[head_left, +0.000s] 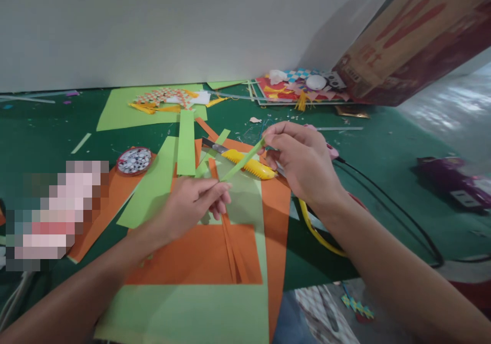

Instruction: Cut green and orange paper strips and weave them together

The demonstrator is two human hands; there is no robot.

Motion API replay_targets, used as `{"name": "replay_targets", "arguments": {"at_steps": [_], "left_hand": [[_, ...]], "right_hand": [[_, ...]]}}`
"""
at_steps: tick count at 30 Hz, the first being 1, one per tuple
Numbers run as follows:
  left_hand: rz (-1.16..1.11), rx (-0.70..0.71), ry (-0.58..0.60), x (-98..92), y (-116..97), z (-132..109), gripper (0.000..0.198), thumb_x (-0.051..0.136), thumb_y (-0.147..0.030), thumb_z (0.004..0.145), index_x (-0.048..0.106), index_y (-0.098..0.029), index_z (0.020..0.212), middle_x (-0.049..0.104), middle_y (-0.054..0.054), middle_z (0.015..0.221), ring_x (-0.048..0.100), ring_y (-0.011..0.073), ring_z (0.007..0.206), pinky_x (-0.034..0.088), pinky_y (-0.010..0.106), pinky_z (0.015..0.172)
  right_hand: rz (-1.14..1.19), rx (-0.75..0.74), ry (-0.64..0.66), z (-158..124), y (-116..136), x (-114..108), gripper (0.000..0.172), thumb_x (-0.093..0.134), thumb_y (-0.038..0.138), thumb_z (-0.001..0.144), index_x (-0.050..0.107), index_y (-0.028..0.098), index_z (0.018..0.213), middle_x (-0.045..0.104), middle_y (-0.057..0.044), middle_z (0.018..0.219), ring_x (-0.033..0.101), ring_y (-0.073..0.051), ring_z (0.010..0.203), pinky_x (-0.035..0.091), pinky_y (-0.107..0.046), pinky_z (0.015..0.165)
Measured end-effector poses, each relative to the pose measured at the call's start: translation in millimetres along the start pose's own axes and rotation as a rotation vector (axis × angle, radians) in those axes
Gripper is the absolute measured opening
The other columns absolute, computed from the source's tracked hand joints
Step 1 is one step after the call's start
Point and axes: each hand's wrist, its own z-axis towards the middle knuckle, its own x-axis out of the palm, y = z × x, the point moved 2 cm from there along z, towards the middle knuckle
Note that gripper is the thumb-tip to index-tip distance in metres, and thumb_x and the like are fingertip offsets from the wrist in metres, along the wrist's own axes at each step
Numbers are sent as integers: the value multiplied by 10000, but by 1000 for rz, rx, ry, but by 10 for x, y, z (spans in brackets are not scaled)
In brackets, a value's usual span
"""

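This looks like a home craft corner set up on the floor, though the setting is only partly in view. A green mat covers the ground against a plain white wall. On the mat lie cut green and orange paper sheets, a yellow utility knife and a dish of googly eyes; behind the knife sit woven paper pieces, and right of them leans a cardboard box.

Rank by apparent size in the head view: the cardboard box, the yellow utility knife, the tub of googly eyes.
1. cardboard box, by far the largest.
2. yellow utility knife.
3. tub of googly eyes, shorter than the knife though rounder; close enough to leave some doubt.
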Motion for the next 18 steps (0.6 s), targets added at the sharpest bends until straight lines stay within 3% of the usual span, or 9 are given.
{"name": "replay_targets", "arguments": {"at_steps": [8, 14, 18], "left_hand": [[14, 22, 46, -2, -24, -5, 338, 450, -319, 897, 654, -144, 692, 689, 35, 678, 638, 110, 569, 506, 175, 483], [12, -1, 72, -5, -25, -28, 358, 454, -336, 904, 664, -141, 689, 662, 28, 597, 635, 120, 546, 518, 171, 437], [51, 76, 60, -11, -39, -22, 362, 452, -311, 895, 636, -155, 626, 669, 28, 594, 644, 125, 553, 500, 162, 403]], "right_hand": [[-21, -25, 6, 15, -11, -37, 137, 612, 195, 721, 591, 242, 594, 543, -37, 665, 472, -137, 556, 312, -279, 426], [-20, -28, 11, 10, -3, -26, 137, 590, 175, 735, 580, 231, 610, 528, -16, 655, 464, -123, 543, 305, -272, 432], [-23, -34, 9, 10, -2, -31, 140, 577, 166, 747, 574, 221, 618, 527, -6, 645, 455, -111, 517, 283, -272, 432]]}}
